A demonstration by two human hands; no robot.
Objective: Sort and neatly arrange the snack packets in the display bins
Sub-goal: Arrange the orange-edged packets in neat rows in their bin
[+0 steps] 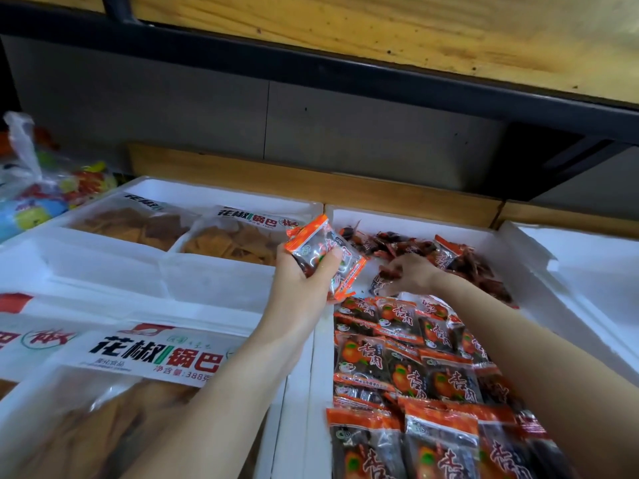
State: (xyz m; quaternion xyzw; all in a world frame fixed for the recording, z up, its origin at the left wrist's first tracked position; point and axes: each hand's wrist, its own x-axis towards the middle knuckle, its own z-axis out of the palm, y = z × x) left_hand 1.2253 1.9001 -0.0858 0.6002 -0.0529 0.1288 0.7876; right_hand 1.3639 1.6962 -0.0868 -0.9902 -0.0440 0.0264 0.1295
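My left hand (304, 278) grips a small stack of orange-edged snack packets (323, 252) above the rim between two white foam bins. My right hand (409, 274) reaches into the middle bin (390, 219) and its fingers curl on a dark loose packet (380, 283) at the edge of a jumbled pile of loose packets (463, 261) at the bin's far end. The near part of that bin holds neat overlapping rows of the same orange packets (415, 368).
The left foam bin (155, 271) holds large clear bags of crisp snacks (155, 357) with white labels. Another white foam bin (587, 257) lies at the right. A plastic bag of colourful sweets (38, 198) sits far left. A dark shelf edge runs overhead.
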